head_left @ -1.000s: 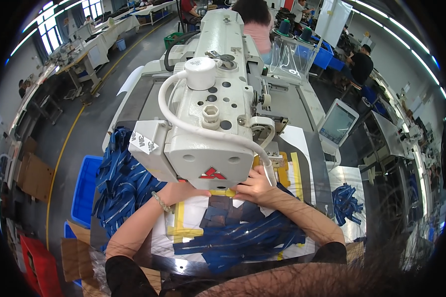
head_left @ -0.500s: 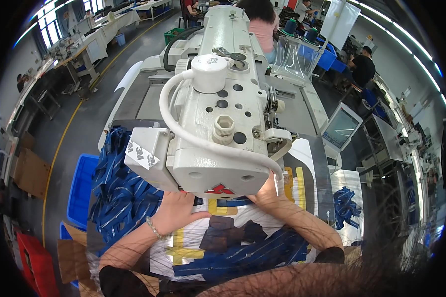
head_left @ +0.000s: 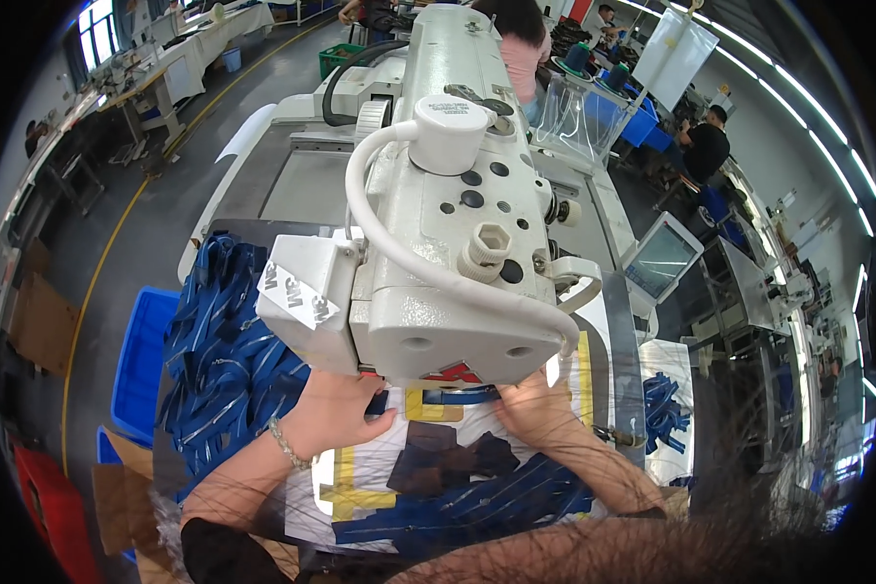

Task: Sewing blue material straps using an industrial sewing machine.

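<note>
Blue zipper-like strips (head_left: 477, 508) lie nearest me across the front of the work surface, partly crossed by out-of-focus strands of hair (head_left: 623, 516). Just beyond them, brown and dark cloth pieces (head_left: 423, 467) overlap on a white sheet (head_left: 375, 457) marked with yellow tape (head_left: 360, 500).

Left hand (head_left: 336, 414): thumb spread inward, fingers running under the machine head; I cannot tell whether they grip. Right hand (head_left: 537, 417): fingers bent at the right end of a single blue strip (head_left: 462, 396); fingertips hidden, so grip cannot be told. That strip lies crosswise between the hands, just below the head's front edge.

Main obstruction: the white sewing machine head (head_left: 438, 336), which blocks my view of the stitching area. A pale hose (head_left: 358, 190) loops along its top.

Left of the head I note a tangled heap of blue strips (head_left: 229, 365); outside it, a blue bin (head_left: 144, 360) on the floor. To the right, a small blue bundle (head_left: 663, 414) rests on a pale surface, with a tilted screen (head_left: 664, 255) farther back.

Farther off: thread cones (head_left: 576, 58) above clear plastic, a co-worker in pink (head_left: 526, 63) behind the machine, another in black (head_left: 706, 146) seated at right, and a green crate (head_left: 341, 60).
</note>
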### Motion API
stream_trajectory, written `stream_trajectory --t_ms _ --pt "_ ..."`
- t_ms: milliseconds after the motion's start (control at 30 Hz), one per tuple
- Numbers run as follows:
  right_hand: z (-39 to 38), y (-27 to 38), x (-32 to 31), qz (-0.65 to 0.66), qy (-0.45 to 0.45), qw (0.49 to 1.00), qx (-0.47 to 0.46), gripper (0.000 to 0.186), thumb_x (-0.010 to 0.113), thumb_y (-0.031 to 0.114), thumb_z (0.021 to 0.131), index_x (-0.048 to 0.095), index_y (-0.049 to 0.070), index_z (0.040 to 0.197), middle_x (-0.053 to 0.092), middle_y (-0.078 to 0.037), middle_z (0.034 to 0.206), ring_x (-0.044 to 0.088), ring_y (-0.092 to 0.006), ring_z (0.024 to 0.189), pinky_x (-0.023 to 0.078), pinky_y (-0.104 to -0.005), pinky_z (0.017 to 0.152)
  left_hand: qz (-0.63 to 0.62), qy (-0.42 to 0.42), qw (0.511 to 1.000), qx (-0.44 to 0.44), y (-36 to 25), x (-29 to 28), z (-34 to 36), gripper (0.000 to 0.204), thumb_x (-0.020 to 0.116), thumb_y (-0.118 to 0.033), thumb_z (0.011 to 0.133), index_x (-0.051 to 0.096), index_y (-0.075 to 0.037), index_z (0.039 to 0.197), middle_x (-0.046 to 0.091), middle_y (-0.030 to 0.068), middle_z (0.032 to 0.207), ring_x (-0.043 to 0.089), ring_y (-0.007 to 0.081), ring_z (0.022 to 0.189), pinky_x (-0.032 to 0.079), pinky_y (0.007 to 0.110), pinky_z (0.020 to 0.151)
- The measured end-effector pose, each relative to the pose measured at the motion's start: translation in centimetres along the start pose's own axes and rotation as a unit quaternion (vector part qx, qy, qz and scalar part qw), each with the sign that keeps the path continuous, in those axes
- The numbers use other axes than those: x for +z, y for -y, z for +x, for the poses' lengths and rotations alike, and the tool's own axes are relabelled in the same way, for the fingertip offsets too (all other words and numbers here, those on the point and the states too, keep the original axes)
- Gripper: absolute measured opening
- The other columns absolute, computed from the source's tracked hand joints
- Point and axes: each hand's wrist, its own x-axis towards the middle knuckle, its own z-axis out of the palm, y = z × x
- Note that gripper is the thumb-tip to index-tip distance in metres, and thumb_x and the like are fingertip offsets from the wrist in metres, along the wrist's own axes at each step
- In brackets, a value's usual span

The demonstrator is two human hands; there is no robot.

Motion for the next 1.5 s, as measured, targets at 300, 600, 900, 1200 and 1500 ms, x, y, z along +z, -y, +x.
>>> stream_trajectory --t_ms 300,600,900,1200,1500 --pt "0.3 0.8 1.1 0.022 -0.089 0.993 -0.069 0.012 0.058 0.005 0.065 0.051 0.008 0.075 0.048 -0.003 0.066 0.055 -0.0174 0.061 0.046 -0.0271 0.055 0.060 -0.100 0.992 0.056 0.2 0.4 -0.2 0.014 0.059 -0.021 0.079 0.065 -0.008 0.081 0.061 0.0068 0.069 0.060 0.0277 0.077 0.041 0.045 0.076" --pt "-3.0 0.9 -2.2 0.065 0.081 0.985 -0.137 0.010 0.061 0.009 0.071 0.055 0.012 0.078 0.051 0.000 0.073 0.056 -0.0160 0.071 0.044 -0.0323 0.073 0.009 0.004 1.000 0.011 -0.3 0.3 -0.5 0.013 0.059 -0.024 0.080 0.065 -0.013 0.082 0.061 0.0039 0.074 0.060 0.0248 0.079 0.036 0.044 0.083" --pt "-7.1 -0.3 -8.4 -0.018 0.147 0.988 0.049 0.010 0.061 0.008 0.072 0.056 0.011 0.080 0.053 -0.003 0.078 0.056 -0.0188 0.075 0.041 -0.0343 0.082 0.096 -0.020 0.993 0.073 -1.6 -0.5 -0.7 0.026 0.065 -0.035 0.077 0.064 -0.011 0.088 0.061 0.0029 0.083 0.054 0.0212 0.092 0.031 0.044 0.093" --pt "-5.7 2.5 -11.5 0.073 -0.093 0.989 0.090 0.014 0.066 0.004 0.071 0.060 0.005 0.084 0.063 -0.008 0.080 0.062 -0.0240 0.074 0.048 -0.0346 0.074 0.182 -0.116 0.972 0.096 -1.6 0.2 -0.4 0.024 0.069 -0.031 0.071 0.064 -0.010 0.082 0.059 0.0030 0.079 0.055 0.0204 0.085 0.038 0.040 0.086" --pt "-0.1 6.5 -12.4 0.425 -0.012 0.905 -0.020 0.014 0.064 0.009 0.082 0.058 0.002 0.093 0.060 -0.012 0.088 0.061 -0.0290 0.075 0.048 -0.0323 0.061 0.160 -0.224 0.959 0.063 -0.3 -3.1 -1.4 0.015 0.067 -0.022 0.070 0.063 -0.008 0.075 0.059 0.0044 0.072 0.055 0.0218 0.078 0.037 0.039 0.085"
